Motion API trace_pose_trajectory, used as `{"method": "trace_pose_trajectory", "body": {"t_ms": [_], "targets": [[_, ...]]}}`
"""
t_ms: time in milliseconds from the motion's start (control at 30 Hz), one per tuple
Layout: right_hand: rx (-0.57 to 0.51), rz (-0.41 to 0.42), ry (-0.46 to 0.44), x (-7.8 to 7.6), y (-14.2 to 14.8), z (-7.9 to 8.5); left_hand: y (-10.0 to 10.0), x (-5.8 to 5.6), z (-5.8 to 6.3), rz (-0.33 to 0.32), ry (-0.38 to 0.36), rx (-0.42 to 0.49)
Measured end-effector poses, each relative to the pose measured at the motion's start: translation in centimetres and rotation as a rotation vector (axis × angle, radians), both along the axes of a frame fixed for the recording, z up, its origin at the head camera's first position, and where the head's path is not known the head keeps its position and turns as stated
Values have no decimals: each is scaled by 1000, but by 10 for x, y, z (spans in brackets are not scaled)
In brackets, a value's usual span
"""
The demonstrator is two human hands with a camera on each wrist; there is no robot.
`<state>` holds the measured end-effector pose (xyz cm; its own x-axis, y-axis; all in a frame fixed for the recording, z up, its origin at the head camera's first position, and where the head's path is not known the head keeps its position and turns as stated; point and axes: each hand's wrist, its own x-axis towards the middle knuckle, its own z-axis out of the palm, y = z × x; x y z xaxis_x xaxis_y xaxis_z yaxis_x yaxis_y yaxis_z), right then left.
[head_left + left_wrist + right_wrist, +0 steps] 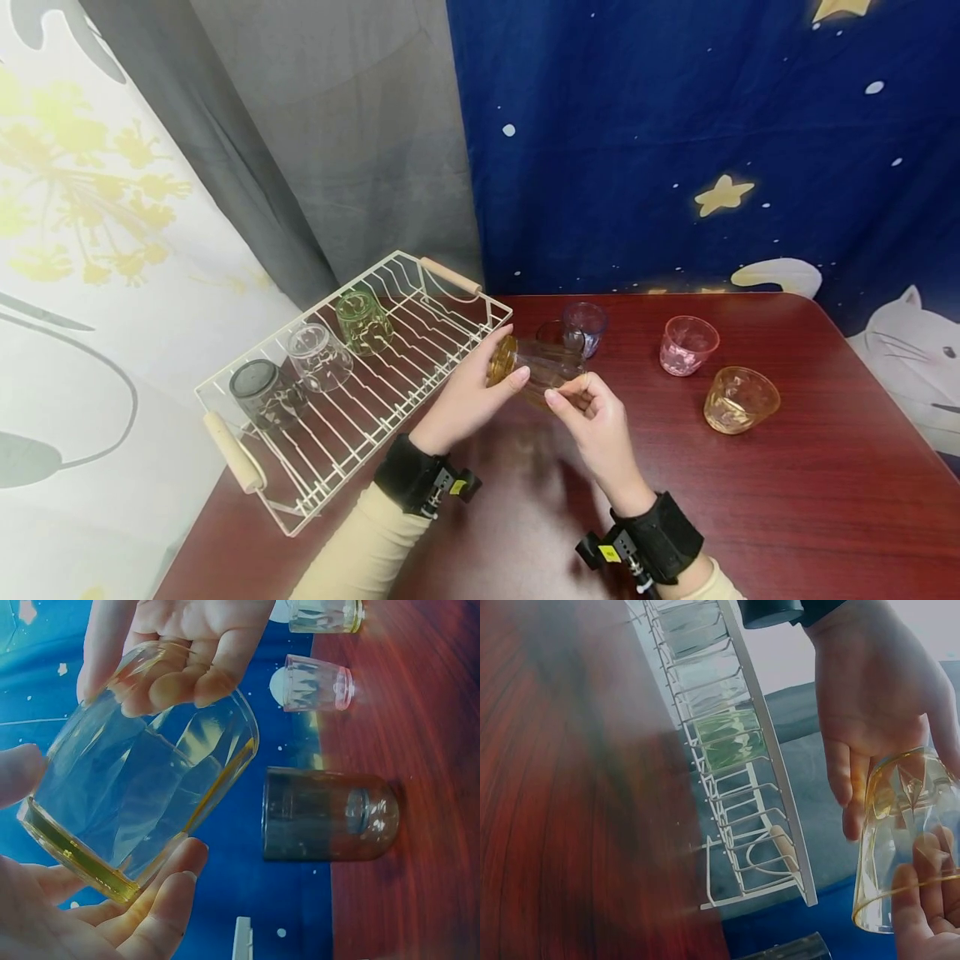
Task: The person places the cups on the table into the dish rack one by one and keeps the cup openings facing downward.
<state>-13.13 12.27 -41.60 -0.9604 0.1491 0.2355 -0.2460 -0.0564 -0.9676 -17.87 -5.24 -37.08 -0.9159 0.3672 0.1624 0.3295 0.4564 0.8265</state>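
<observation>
A yellow-tinted drinking glass [551, 360] lies tilted on its side in the air between both hands. My left hand [474, 385] grips it around the thick amber base [79, 859]. At the other end, my right hand [600, 421] pinches the rim, some fingertips [174, 691] reaching inside the mouth. In the right wrist view, the right hand's fingers [930, 859] show through the clear wall. Just beyond the held glass stands a smoky glass cup [330, 817], partly hidden behind it in the head view.
A white wire rack [408, 400] with wooden handles stands left, bearing upside-down grey [264, 392], clear [321, 357] and green [364, 323] glasses. Upright on the red-brown table [817, 500] are a blue glass [587, 325], a pink glass [686, 346] and another yellow glass [738, 402].
</observation>
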Motion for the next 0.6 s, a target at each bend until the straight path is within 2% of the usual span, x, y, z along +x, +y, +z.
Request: {"method": "trace_pose_trajectory", "body": {"t_ms": [367,600], "targets": [[104,36,-12,-7,4,1,-3,-7,11,9,76,-89],[151,60,-5,-10,6,0,-6,-11,19,-9,142,-141]]}}
